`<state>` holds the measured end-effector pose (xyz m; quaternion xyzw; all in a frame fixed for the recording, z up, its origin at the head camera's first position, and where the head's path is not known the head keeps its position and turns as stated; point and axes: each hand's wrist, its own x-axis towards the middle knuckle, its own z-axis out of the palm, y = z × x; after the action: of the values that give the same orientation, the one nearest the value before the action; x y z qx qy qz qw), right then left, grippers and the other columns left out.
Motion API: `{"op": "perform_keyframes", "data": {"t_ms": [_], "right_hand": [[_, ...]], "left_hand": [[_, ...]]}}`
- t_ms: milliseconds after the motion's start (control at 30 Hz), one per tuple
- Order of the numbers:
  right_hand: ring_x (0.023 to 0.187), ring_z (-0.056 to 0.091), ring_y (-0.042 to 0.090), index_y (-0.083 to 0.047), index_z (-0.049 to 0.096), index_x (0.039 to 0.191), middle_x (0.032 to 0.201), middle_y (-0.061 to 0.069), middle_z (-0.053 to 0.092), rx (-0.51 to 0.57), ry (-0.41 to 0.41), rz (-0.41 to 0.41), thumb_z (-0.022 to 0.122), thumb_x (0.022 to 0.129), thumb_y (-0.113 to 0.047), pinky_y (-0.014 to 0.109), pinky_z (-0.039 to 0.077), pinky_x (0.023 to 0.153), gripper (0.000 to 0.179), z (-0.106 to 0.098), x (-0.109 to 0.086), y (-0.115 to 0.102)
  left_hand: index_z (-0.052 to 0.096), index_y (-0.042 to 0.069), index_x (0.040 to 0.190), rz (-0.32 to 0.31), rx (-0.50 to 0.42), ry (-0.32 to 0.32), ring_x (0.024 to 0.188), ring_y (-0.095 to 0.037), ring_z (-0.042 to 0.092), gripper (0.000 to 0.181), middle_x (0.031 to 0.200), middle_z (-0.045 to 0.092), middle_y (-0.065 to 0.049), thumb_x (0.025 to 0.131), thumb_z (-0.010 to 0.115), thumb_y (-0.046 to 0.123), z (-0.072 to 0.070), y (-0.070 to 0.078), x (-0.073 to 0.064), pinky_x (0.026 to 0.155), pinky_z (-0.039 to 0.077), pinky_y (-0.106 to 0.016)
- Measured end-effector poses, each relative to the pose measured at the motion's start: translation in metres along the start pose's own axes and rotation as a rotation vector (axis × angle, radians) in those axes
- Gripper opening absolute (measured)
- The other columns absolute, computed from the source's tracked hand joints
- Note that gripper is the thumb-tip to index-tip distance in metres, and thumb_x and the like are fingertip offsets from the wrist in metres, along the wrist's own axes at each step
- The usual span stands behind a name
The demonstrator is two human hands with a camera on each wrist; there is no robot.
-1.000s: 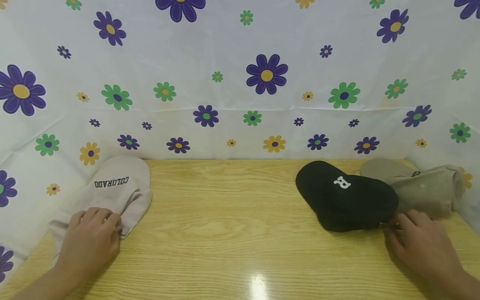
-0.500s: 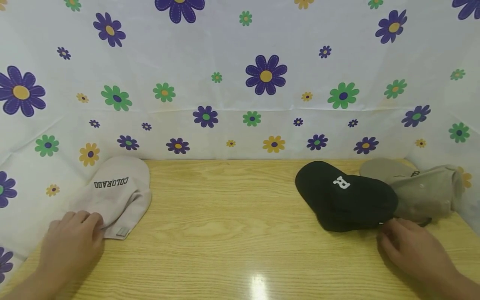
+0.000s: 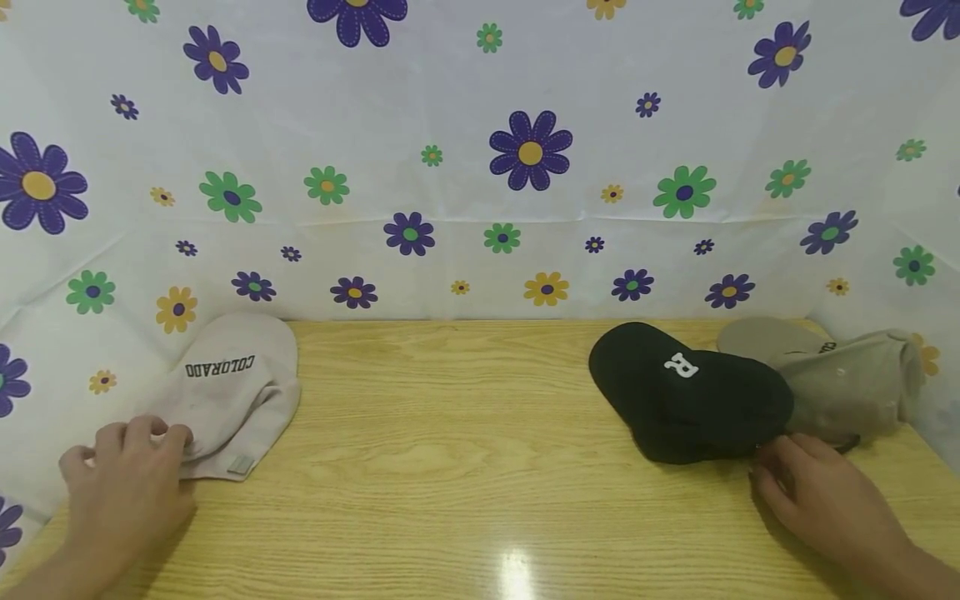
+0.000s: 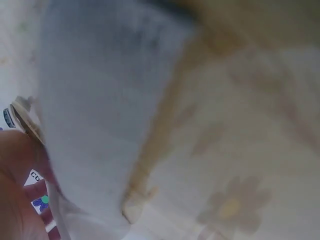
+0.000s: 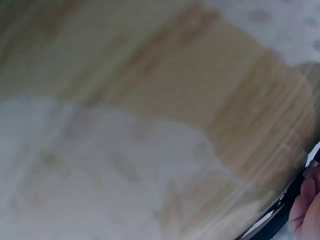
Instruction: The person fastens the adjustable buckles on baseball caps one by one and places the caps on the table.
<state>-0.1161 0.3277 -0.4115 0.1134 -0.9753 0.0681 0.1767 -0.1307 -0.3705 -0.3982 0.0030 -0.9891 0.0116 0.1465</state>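
A pale pink baseball cap (image 3: pixel 210 400) lettered COLORADO lies crumpled at the left of the table, brim away from me. My left hand (image 3: pixel 127 475) is at its near-left edge with spread, loosely bent fingers; its index fingertip meets the fabric. The left wrist view shows a gap between thumb and fingers. At the right lies a black baseball cap (image 3: pixel 705 408) with a white R. My right hand (image 3: pixel 828 492) pinches its back edge near the strap; a metal buckle (image 5: pixel 311 169) shows by those fingers in the right wrist view. My right fingertips are partly hidden in the head view.
An olive-beige cap (image 3: pixel 855 383) lies behind and right of the black one, partly covered by it. Flower-printed white cloth (image 3: pixel 450 183) rises behind and beside the wooden table (image 3: pixel 442 450). Bare wood separates the pink and black caps.
My left hand has slid left along the pink cap's edge, and its fingers have spread, uncovering the small tag. My right hand has shifted slightly left along the black cap's back edge.
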Motion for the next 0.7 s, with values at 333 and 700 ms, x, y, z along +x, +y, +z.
{"op": "perform_keyframes", "data": {"t_ms": [333, 700], "right_hand": [[0.081, 0.063, 0.028, -0.011, 0.066, 0.087, 0.088, 0.005, 0.065, 0.026, 0.018, -0.010, 0.076, 0.078, -0.012, 0.049, 0.052, 0.067, 0.014, 0.001, 0.000, -0.002], [0.079, 0.060, 0.021, -0.015, 0.066, 0.084, 0.087, -0.001, 0.063, 0.057, 0.007, -0.004, 0.078, 0.078, -0.013, 0.043, 0.050, 0.065, 0.013, 0.002, 0.000, -0.008]], "left_hand": [[0.068, 0.008, 0.078, 0.322, -0.078, 0.366, 0.075, -0.036, 0.059, 0.013, 0.078, 0.067, -0.009, 0.066, 0.062, 0.004, 0.005, 0.005, 0.005, 0.057, 0.043, -0.052], [0.071, 0.007, 0.081, 0.493, -0.125, 0.424, 0.077, -0.029, 0.062, 0.016, 0.079, 0.069, -0.006, 0.073, 0.058, 0.012, 0.005, 0.016, 0.006, 0.061, 0.047, -0.046]]}}
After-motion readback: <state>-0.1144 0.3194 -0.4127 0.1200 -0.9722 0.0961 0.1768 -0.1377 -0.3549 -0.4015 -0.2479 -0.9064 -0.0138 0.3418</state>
